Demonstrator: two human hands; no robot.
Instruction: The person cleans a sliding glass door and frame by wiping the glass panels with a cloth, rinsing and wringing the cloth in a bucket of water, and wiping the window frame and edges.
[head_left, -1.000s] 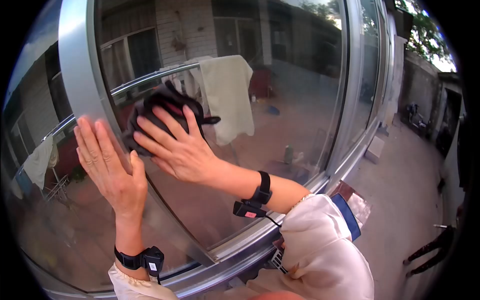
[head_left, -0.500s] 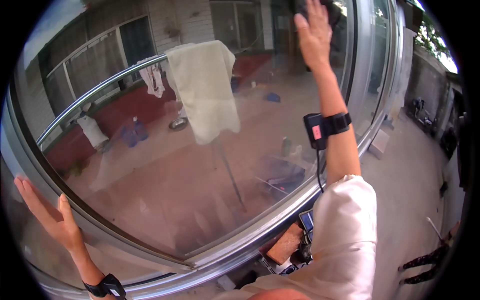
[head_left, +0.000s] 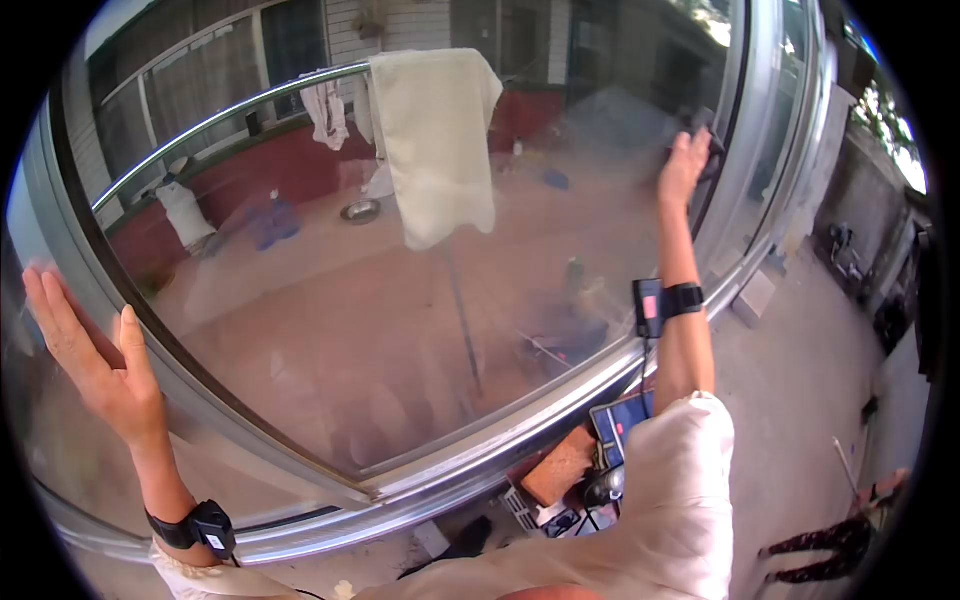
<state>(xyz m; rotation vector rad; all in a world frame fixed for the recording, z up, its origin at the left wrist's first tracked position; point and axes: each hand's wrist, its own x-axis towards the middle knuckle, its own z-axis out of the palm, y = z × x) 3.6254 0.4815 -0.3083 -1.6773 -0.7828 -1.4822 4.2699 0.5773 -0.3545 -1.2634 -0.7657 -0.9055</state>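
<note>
A large window pane [head_left: 330, 290] in a silver metal frame [head_left: 420, 480] fills the view before me. High on the pane's right side, my right hand [head_left: 682, 172] presses a dark cloth [head_left: 708, 140] to the glass; the cloth is partly hidden and its folds are blurred. My left hand [head_left: 105, 365] rests with spread fingers at the left frame and the glass beside it, holding nothing. Both wrists wear black straps with small boxes, the right box [head_left: 648, 308] trailing a cable. Hazy streaks mark the pane.
Through the glass show a pale towel [head_left: 435, 150] on a rail [head_left: 230, 108] and a metal bowl [head_left: 360, 211]. Below the sill lie a brick [head_left: 560, 467] and assorted items. A person's legs [head_left: 825, 550] appear at lower right, beside a grey wall [head_left: 870, 190].
My right hand has moved down the pane and to the right with the dark cloth. My left hand stays at the left frame. The view has tilted slightly.
</note>
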